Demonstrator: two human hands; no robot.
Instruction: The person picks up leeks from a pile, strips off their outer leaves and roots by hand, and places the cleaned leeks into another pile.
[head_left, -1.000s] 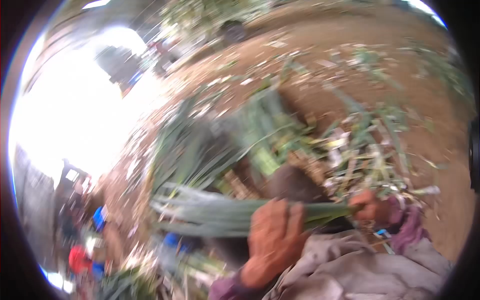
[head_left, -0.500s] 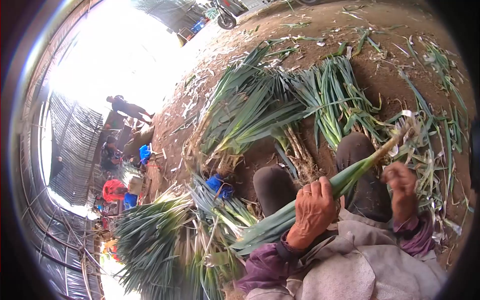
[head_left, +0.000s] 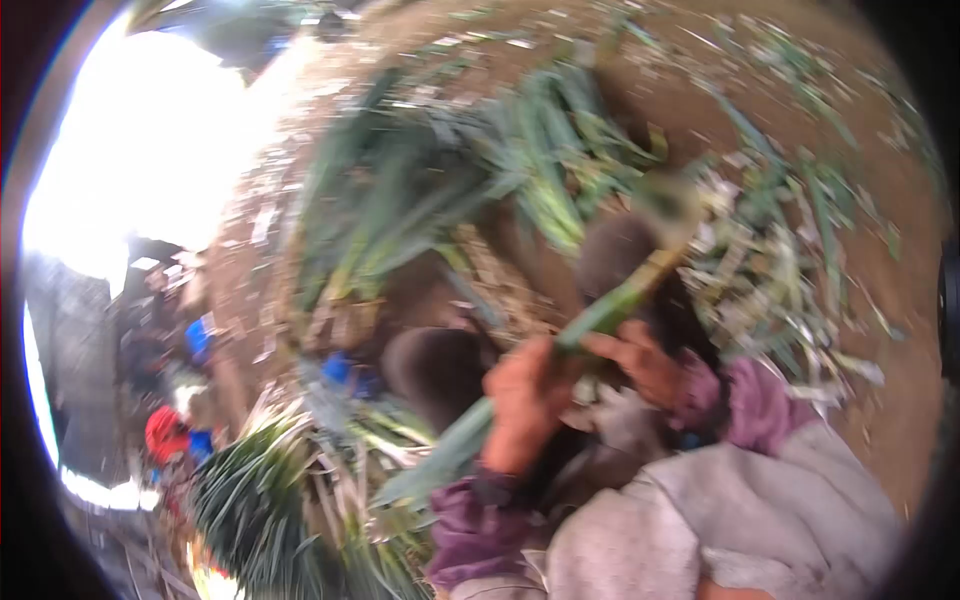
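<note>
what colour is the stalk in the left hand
The stalk is mostly green, seen in the head view.

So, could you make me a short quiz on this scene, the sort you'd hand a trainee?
1. Multiple choice: what is the left hand holding?
A) a rope
B) a long green stalk
C) a bucket

2. True or false: the right hand is stretched out well away from that stalk.

3. Fill in the colour: the person's sleeves are ____.

Key:
1. B
2. False; it is right by the stalk, though blur hides the exact finger contact.
3. Purple
</note>
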